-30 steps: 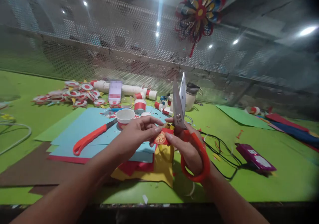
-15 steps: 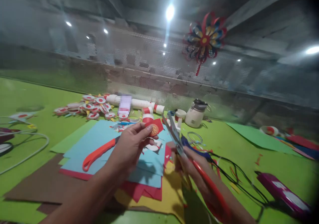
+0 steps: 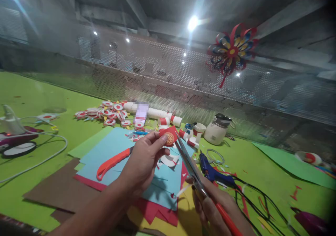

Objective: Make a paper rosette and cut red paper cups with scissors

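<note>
1 red card (image 3: 172,131) is in the left hand (image 3: 145,155), above the blue paper (image 3: 105,145) on the worktop (image 3: 265,173). Left fingers pinch its left side, thumb by the gold emblem (image 3: 170,139). The right hand (image 3: 215,197) has its fingers wrapped round the scissors (image 3: 193,173), blades near the card's right edge; whether they touch, I cannot tell. The card should prove light, thin, fairly stiff, easily creased and barely slippery. A gentle pinch at the left edge suits it, keeping fingers clear of the blades.
</note>
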Motion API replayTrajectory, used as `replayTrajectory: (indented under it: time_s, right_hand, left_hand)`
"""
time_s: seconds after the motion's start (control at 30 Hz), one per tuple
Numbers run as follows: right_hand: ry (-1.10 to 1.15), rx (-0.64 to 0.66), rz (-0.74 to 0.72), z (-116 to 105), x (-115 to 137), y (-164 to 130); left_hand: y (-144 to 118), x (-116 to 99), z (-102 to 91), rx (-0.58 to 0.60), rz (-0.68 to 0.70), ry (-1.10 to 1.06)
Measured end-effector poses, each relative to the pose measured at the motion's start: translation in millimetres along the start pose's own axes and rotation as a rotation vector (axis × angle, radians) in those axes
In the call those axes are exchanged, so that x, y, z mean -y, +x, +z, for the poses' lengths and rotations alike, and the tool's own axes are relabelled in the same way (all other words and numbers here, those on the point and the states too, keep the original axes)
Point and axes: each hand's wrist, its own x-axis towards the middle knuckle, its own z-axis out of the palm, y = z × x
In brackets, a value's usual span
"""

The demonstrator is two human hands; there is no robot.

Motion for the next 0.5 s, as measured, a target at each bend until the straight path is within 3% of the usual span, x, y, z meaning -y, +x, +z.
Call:
replayTrajectory:
  time_s: [0.5]
  right_hand:
    - [-0.078, 0.026, -0.025, 1.0, -10.2, 2.3]
  left_hand:
    - [-0.5, 5.5, -0.1, 0.045, -0.014, 0.014]
